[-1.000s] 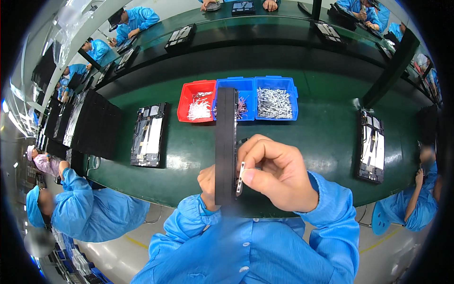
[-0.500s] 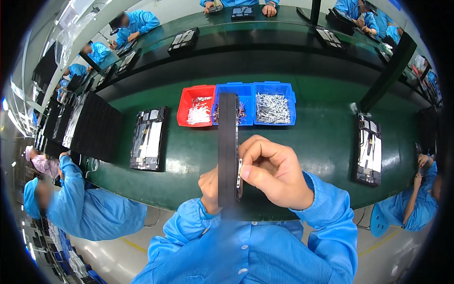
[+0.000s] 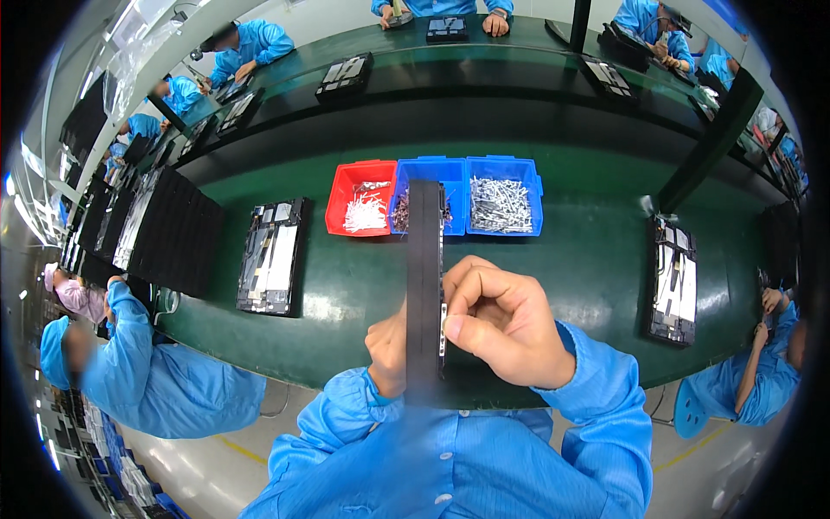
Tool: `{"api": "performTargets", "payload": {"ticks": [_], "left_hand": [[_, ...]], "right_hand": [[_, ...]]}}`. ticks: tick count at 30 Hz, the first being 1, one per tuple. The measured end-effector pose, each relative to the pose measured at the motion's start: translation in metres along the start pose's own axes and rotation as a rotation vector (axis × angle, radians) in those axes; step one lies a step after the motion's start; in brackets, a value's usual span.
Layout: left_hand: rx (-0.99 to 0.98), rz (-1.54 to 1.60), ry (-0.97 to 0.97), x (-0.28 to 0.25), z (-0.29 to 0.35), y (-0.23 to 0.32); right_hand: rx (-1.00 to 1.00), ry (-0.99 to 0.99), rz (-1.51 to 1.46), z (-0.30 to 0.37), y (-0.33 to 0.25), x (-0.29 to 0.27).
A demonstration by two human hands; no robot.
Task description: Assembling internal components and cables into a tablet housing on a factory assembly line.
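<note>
A thick black holder (image 3: 423, 285), with a device's components showing along its right side, stands on edge before my chest, its narrow side toward me. My left hand (image 3: 388, 348) grips it from the left; the holder hides most of those fingers. On the right face sits a small white strip with dark dots (image 3: 443, 322). My right hand (image 3: 512, 327) is closed in a pinch there, thumb against the strip and the other fingers curled. Whether the strip is loose or attached, I cannot tell. Behind the holder, a blue bin of small dark parts (image 3: 400, 214) is partly covered.
A red bin (image 3: 335, 203) holds white pieces; another blue bin (image 3: 538, 208) holds silvery ones. Opened devices in black holders lie left (image 3: 275, 258) and right (image 3: 673, 281) on the green table (image 3: 346, 337). Black holders (image 3: 164, 232) are stacked left. Co-workers sit around.
The holder appears slightly lower and further right in the view, with both hands alongside it. My right hand keeps its pinch at the white strip.
</note>
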State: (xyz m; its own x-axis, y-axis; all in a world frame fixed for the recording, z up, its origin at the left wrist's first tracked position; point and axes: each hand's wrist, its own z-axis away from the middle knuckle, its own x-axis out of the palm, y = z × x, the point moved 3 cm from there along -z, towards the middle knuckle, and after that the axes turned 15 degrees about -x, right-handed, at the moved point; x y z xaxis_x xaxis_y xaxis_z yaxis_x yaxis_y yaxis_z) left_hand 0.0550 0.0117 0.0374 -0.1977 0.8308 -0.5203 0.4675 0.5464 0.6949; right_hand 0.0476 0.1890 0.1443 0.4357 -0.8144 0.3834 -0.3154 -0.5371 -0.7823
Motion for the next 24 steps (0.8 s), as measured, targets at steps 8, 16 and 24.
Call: {"api": "performTargets", "payload": {"ticks": [8,16,24], "left_hand": [[-0.074,0.077,0.038,0.009,0.005,-0.010],[-0.174,0.078,0.007,0.009,0.015,-0.023],[-0.030,0.048,0.009,0.002,-0.001,0.004]], "right_hand": [[-0.011,0.012,-0.008,0.000,0.001,-0.001],[-0.037,-0.038,0.016,0.001,0.002,-0.005],[-0.034,-0.007,0.042,0.002,0.000,-0.005]]}}
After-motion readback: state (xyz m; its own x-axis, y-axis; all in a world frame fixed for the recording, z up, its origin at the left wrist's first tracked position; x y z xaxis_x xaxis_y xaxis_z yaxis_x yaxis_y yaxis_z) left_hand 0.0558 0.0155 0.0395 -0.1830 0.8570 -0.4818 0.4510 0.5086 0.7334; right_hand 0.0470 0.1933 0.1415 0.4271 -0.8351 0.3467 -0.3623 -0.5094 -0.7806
